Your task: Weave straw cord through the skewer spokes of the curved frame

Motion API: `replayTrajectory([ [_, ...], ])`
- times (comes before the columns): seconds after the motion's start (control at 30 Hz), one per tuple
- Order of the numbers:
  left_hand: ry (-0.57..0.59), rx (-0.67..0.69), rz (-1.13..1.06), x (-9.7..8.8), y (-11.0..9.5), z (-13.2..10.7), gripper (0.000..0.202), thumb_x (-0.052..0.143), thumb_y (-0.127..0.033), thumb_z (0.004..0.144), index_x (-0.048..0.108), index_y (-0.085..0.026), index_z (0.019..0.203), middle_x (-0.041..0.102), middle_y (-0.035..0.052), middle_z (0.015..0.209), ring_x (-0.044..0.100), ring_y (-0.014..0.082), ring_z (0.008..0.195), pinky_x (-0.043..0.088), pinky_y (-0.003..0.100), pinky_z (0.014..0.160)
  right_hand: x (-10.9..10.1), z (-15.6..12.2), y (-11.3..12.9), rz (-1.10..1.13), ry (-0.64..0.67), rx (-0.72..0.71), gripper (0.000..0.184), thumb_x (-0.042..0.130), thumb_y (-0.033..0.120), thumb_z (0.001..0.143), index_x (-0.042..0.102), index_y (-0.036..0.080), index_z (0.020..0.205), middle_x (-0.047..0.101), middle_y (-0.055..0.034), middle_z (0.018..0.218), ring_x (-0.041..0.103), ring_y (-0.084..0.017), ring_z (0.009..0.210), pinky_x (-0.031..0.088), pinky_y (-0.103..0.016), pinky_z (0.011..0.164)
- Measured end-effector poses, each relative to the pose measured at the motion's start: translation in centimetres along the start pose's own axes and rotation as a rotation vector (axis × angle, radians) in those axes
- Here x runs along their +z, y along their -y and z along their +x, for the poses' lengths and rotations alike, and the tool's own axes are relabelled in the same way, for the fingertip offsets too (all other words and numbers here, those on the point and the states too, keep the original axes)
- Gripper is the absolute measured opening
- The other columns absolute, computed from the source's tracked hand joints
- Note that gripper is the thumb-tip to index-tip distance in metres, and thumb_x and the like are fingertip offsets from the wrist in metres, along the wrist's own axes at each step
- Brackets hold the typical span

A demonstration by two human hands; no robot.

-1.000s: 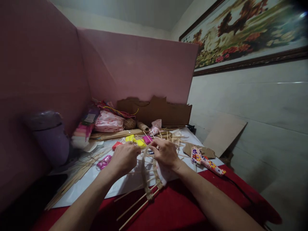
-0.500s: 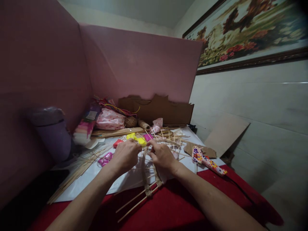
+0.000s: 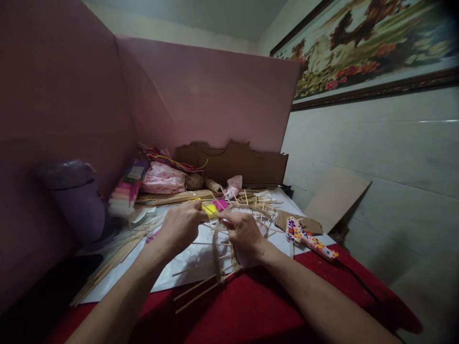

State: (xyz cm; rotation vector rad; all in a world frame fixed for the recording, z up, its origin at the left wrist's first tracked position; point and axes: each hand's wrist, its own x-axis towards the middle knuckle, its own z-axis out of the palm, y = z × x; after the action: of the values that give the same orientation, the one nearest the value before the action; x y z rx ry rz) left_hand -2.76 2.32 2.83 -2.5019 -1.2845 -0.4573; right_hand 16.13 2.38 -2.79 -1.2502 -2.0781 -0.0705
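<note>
A framework of thin wooden sticks bound with twine (image 3: 216, 253) stands over the white sheet, with several stick ends poking outward. My right hand (image 3: 245, 233) is closed on its upper edge, thumb and forefinger pinched together at the twine band. To the left, my left hand (image 3: 184, 223) is closed with the fingers curled in, a short way from the right fingertips. What it pinches is too fine or hidden to make out. Just beyond the hands lie a yellow packet (image 3: 209, 210) and a magenta packet (image 3: 221, 205).
Loose sticks (image 3: 118, 260) lie at left near a purple tumbler (image 3: 81, 203). A flower-patterned glue gun (image 3: 310, 240) rests at right by torn cardboard (image 3: 303, 222). Behind are twine balls (image 3: 194, 182) and a pink dotted bag (image 3: 164, 177). Red cloth (image 3: 251, 306) covers the near table.
My left hand has moved a little left and up, away from my right hand. The stick framework has tilted and its near end has risen slightly.
</note>
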Motion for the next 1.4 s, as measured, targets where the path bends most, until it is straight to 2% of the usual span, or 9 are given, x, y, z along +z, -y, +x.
replayTrajectory([
  [0.23, -0.036, -0.313, -0.15, -1.1, 2.0, 0.2, 0.023, 0.049, -0.025, 0.079, 0.071, -0.028, 0.086, 0.07, 0.0027, 0.082, 0.059, 0.0178, 0.074, 0.032, 0.025, 0.058, -0.2, -0.1, -0.1, 0.05, -0.056, 0.017, 0.045, 0.051, 0.001, 0.071, 0.066, 0.023, 0.107, 0.071, -0.0025, 0.096, 0.065, -0.016, 0.086, 0.048, -0.025, 0.078],
  [0.37, 0.122, -0.445, -0.372, -0.1, 3.5, 0.5, 0.02, 0.052, -0.018, 0.068, 0.072, -0.018, 0.07, 0.065, 0.0037, 0.064, 0.056, 0.0162, 0.062, 0.032, 0.024, 0.053, -0.3, -0.1, 0.0, 0.066, -0.085, 0.046, 0.047, 0.05, 0.0, 0.07, 0.065, 0.024, 0.108, 0.071, -0.0025, 0.098, 0.065, -0.016, 0.087, 0.049, -0.027, 0.08],
  [0.47, 0.239, -0.397, -0.472, 0.2, 3.8, 0.5, 0.018, 0.053, -0.017, 0.063, 0.071, -0.016, 0.062, 0.059, 0.0, 0.051, 0.051, 0.0126, 0.052, 0.031, 0.022, 0.048, -0.3, 0.0, -0.1, 0.074, -0.101, 0.063, 0.047, 0.051, 0.0, 0.07, 0.066, 0.024, 0.107, 0.07, -0.0031, 0.1, 0.065, -0.017, 0.089, 0.049, -0.029, 0.081],
  [0.67, 0.331, -0.219, -0.747, -0.9, 2.6, 0.0, 0.02, 0.056, -0.022, 0.064, 0.073, -0.015, 0.07, 0.063, -0.0007, 0.059, 0.051, 0.0114, 0.056, 0.036, 0.021, 0.054, -0.1, 0.0, -0.4, 0.098, -0.107, 0.115, 0.046, 0.052, 0.002, 0.071, 0.066, 0.026, 0.108, 0.07, -0.0025, 0.1, 0.066, -0.017, 0.088, 0.05, -0.028, 0.079],
  [0.93, 0.42, -0.026, -0.741, -0.5, 1.1, -0.2, 0.02, 0.05, -0.014, 0.068, 0.069, -0.015, 0.073, 0.058, -0.0021, 0.055, 0.048, 0.0087, 0.05, 0.034, 0.018, 0.047, 0.0, 0.2, -0.1, 0.079, -0.102, 0.136, 0.044, 0.052, 0.001, 0.07, 0.068, 0.023, 0.104, 0.07, -0.0028, 0.1, 0.066, -0.017, 0.089, 0.049, -0.027, 0.08],
  [1.07, 0.273, 0.097, -0.699, -0.9, 0.3, -0.2, 0.016, 0.052, -0.012, 0.07, 0.068, -0.016, 0.067, 0.065, 0.0018, 0.071, 0.056, 0.0113, 0.066, 0.041, 0.021, 0.062, 0.2, 0.1, -0.2, 0.078, -0.099, 0.134, 0.042, 0.052, 0.003, 0.07, 0.068, 0.023, 0.103, 0.07, -0.0027, 0.1, 0.066, -0.017, 0.088, 0.049, -0.026, 0.079],
  [1.23, 0.156, 0.138, -0.883, -0.3, -0.8, -0.1, 0.01, 0.056, -0.015, 0.072, 0.065, -0.017, 0.068, 0.065, 0.0032, 0.092, 0.057, 0.0128, 0.083, 0.042, 0.024, 0.075, 0.3, 0.1, -0.4, 0.059, -0.107, 0.122, 0.041, 0.052, 0.004, 0.071, 0.068, 0.025, 0.102, 0.071, -0.0018, 0.099, 0.066, -0.017, 0.087, 0.048, -0.026, 0.079],
  [1.3, 0.172, 0.093, -0.99, 0.2, -1.3, 0.0, 0.007, 0.057, -0.018, 0.072, 0.063, -0.016, 0.071, 0.065, 0.0025, 0.083, 0.057, 0.0128, 0.078, 0.043, 0.024, 0.07, 0.3, 0.1, -0.5, 0.048, -0.104, 0.127, 0.042, 0.052, 0.003, 0.07, 0.068, 0.024, 0.102, 0.071, -0.0017, 0.099, 0.066, -0.017, 0.087, 0.048, -0.025, 0.079],
  [1.4, 0.152, -0.07, -1.164, 0.8, -2.1, 0.4, 0.012, 0.058, -0.026, 0.07, 0.056, -0.015, 0.066, 0.055, -0.0019, 0.061, 0.049, 0.0093, 0.057, 0.038, 0.021, 0.054, 0.3, 0.2, -0.5, 0.036, -0.113, 0.135, 0.042, 0.053, 0.004, 0.07, 0.067, 0.024, 0.104, 0.071, -0.0018, 0.1, 0.066, -0.017, 0.088, 0.048, -0.025, 0.078],
])
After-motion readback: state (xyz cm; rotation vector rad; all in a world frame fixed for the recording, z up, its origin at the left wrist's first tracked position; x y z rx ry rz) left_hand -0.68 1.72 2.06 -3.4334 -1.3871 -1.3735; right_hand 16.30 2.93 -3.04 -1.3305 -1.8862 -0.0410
